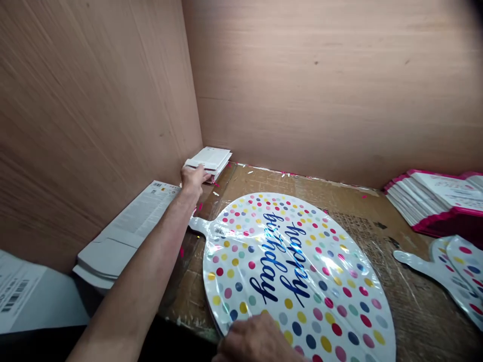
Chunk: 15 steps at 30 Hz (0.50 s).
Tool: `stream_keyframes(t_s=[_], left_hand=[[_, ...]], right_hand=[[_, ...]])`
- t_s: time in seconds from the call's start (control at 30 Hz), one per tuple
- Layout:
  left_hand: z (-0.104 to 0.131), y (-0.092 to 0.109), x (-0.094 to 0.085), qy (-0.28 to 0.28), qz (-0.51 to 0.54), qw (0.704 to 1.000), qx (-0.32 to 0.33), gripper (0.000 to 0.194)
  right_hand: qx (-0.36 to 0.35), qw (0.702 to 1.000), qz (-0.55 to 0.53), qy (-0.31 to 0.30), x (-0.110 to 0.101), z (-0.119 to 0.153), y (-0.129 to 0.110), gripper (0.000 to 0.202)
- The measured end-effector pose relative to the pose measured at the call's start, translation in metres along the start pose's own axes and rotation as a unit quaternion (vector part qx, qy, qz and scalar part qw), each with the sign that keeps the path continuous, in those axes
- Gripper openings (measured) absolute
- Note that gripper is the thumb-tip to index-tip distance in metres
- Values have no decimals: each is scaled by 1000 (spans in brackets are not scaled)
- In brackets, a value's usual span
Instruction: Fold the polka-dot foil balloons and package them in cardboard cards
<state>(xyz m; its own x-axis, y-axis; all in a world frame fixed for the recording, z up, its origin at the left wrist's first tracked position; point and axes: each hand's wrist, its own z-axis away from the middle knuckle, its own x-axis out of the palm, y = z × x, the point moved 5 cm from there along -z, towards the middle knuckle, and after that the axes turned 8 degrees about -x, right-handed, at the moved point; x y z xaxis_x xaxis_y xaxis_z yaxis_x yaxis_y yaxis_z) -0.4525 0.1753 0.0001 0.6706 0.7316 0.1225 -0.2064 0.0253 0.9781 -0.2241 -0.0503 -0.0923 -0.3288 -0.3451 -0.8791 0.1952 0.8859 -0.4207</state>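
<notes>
My left hand (193, 178) is stretched out to the back left corner. Its fingers are closed on the near edge of a small stack of white packets (213, 158). At the bottom of the view, my right hand (256, 339) is curled over the near left edge of a flat foil balloon (324, 296); its fingertips are hidden. The balloon is round and white, with coloured dots and "happy birthday" in blue script. Its narrow neck points left, close to my left forearm.
Wooden panels rise at the left and back. Long white packs (132, 226) lie along the left panel, and a white box with a barcode (33, 296) stands nearer. Pink-edged white packs (433, 201) and more dotted balloons (462, 271) lie right. Worn cardboard (354, 206) covers the surface, with paper scraps.
</notes>
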Motion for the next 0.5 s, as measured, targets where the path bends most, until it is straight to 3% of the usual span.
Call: stream_keyframes(t_s=[0.07, 0.1, 0.17, 0.23, 0.27, 0.33, 0.4, 0.5], left_hand=[[39, -14, -24, -37, -88, 995, 40, 9], [65, -21, -34, -73, -229, 965, 106, 13], [115, -42, -65, -31, -491, 852, 179, 25], [150, -69, -92, -15, -634, 764, 124, 37], [163, -79, -101, -17, -667, 737, 102, 40], [177, -92, -107, -43, -688, 721, 74, 40], [180, -94, -105, -61, -685, 723, 71, 34], [179, -90, -106, -75, -693, 714, 64, 26]], right_hand=[[68, 996, 54, 13, -26, -15, 17, 30], [109, 990, 81, 23, -38, -25, 27, 30], [169, 977, 126, 20, -54, -54, 46, 28], [206, 966, 156, -2, -61, -89, 60, 24], [222, 961, 165, -20, -60, -106, 64, 22], [242, 955, 165, -54, -54, -138, 66, 18], [255, 952, 155, -72, -46, -162, 61, 10], [263, 953, 134, -69, -42, -176, 53, 13]])
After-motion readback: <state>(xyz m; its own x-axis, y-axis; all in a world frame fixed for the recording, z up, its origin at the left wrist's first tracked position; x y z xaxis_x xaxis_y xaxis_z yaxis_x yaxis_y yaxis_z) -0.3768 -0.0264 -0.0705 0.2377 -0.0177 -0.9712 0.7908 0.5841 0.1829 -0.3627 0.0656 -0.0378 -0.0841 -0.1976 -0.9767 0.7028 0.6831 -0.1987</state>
